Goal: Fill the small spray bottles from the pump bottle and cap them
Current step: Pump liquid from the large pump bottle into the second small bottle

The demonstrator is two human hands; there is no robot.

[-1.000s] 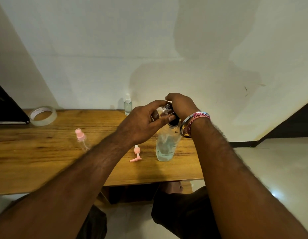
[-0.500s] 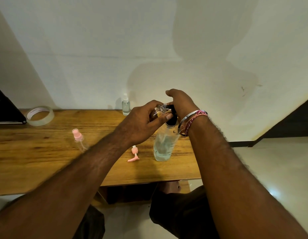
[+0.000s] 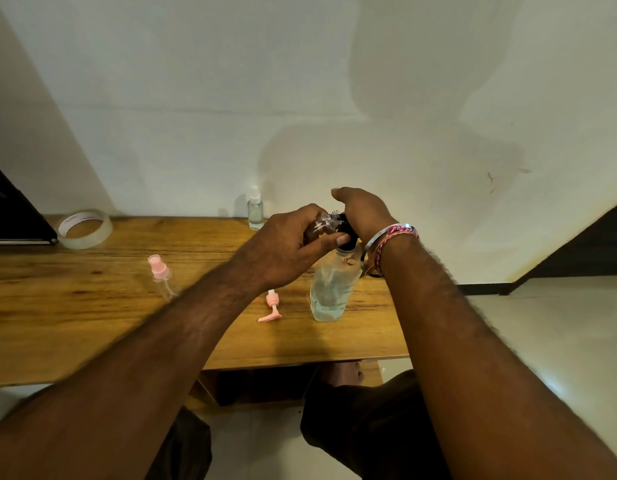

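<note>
A small clear plastic spray bottle (image 3: 323, 224), uncapped, is pinched between the curled fingers and thumb of the left hand (image 3: 286, 247), held tilted against the black pump head (image 3: 347, 230) of the tall clear pump bottle (image 3: 331, 289); the right hand (image 3: 364, 209) rests on that pump head, its fingers bent over it, hiding the nozzle; the pump bottle stands upright near the right end of the wooden table (image 3: 92, 306), part-filled with clear liquid; three small bottles in all: one held, one pink-capped (image 3: 160, 277) at left, one white-capped (image 3: 255, 209) by the wall; a loose pink spray cap (image 3: 271, 308) lies just left of the pump bottle; a roll of clear tape (image 3: 85, 229) sits far left.
</note>
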